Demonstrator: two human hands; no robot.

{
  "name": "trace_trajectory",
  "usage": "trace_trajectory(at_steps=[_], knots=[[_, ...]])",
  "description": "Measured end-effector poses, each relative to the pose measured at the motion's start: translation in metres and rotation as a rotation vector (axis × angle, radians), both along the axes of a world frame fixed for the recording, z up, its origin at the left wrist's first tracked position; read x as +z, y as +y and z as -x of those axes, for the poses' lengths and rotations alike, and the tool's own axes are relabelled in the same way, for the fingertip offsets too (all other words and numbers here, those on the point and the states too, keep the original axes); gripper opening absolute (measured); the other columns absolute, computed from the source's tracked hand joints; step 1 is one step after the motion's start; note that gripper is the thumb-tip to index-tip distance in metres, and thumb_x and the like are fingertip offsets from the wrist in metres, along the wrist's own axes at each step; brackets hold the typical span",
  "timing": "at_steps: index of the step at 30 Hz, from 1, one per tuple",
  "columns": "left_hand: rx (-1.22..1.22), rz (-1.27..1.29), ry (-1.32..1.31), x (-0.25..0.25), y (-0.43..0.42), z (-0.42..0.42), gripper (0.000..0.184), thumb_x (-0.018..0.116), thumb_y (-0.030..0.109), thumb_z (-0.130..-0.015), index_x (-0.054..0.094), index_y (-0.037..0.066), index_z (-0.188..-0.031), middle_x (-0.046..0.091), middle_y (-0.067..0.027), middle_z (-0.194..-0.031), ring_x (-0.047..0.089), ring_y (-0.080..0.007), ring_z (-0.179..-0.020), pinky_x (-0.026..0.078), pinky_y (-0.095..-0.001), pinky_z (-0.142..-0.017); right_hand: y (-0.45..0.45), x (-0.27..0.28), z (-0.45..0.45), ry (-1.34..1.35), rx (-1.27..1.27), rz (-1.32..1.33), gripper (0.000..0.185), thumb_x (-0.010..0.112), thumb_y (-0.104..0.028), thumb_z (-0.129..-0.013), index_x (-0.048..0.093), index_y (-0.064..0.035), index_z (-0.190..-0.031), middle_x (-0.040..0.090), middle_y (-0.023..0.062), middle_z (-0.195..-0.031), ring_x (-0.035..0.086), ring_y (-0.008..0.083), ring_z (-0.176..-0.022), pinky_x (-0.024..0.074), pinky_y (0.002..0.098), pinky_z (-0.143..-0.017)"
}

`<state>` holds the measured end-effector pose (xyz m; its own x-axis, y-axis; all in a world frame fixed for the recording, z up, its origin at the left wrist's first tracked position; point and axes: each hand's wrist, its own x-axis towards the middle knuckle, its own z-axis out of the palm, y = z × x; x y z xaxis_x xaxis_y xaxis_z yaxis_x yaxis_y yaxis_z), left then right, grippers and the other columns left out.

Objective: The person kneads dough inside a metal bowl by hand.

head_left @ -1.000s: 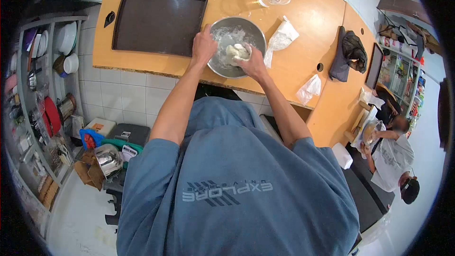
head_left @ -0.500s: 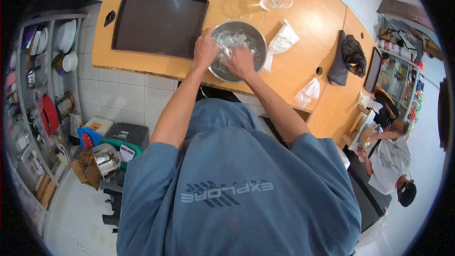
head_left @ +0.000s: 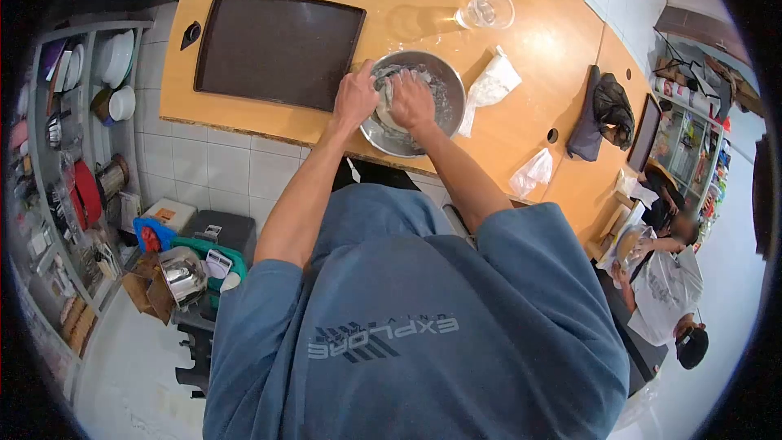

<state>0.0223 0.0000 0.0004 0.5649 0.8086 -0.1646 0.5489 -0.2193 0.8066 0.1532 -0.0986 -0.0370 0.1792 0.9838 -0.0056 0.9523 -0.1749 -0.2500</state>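
A steel mixing bowl [head_left: 457,110] sits by the table's near edge, with pale, floury dough [head_left: 388,116] inside and smears on its wall. My left hand [head_left: 356,96] is closed on the bowl's left rim. Inside the bowl, my right hand [head_left: 412,101] presses on the dough, its fingers bent over it; the fingertips are partly hidden. Just right of the bowl lies an opened bag of white powder [head_left: 492,84]. A clear cup [head_left: 489,10] stands farther back, holding a little clear liquid.
A dark baking tray [head_left: 278,53] lies left of the bowl. Toward the right of the wooden table [head_left: 562,57] are a small plastic bag [head_left: 532,173] and a dark jacket [head_left: 611,110]. Another person [head_left: 664,285] works at far right. Shelves [head_left: 90,187] line the left side.
My right hand has shifted its fingers forward over the dough, which now shows as a pale mass. The bowl and table appear slightly lower and farther right in view. My left hand stays on the rim.
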Motion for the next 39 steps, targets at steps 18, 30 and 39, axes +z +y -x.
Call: trace_trajectory(at_steps=[18,30,39], knots=[[0.036,-0.014,0.103,0.002,0.0,-0.008,0.031,0.061,0.001,-0.081,0.057,0.0,-0.112,0.069,-0.0309,-0.092,0.066,-0.05,-0.092,0.052,-0.0567,-0.081,-0.013,0.041,-0.021,0.307,0.124,0.185,0.04,0.065,-0.037,-0.09,0.071,-0.0054,-0.112,0.069,0.0271,-0.101,0.065,0.0472,-0.104,0.0502,0.0581,-0.092],[0.054,0.048,0.091,0.011,-0.003,-0.005,0.026,0.06,0.001,-0.086,0.057,-0.002,-0.112,0.067,-0.0324,-0.098,0.063,-0.0513,-0.099,0.049,-0.057,-0.083,-0.03,0.059,0.011,0.127,-0.281,0.378,0.09,0.079,-0.051,-0.071,0.054,0.0111,-0.131,0.07,0.029,-0.11,0.069,0.0462,-0.102,0.0537,0.0537,-0.094],[0.05,0.029,0.138,0.009,-0.003,-0.004,0.025,0.062,0.005,-0.089,0.057,-0.002,-0.112,0.067,-0.0326,-0.096,0.063,-0.0515,-0.098,0.049,-0.0589,-0.081,-0.015,0.078,-0.035,0.62,-0.297,0.609,0.078,0.085,-0.034,-0.064,0.059,0.0066,-0.126,0.071,0.0238,-0.109,0.07,0.0378,-0.098,0.0547,0.0423,-0.088]])
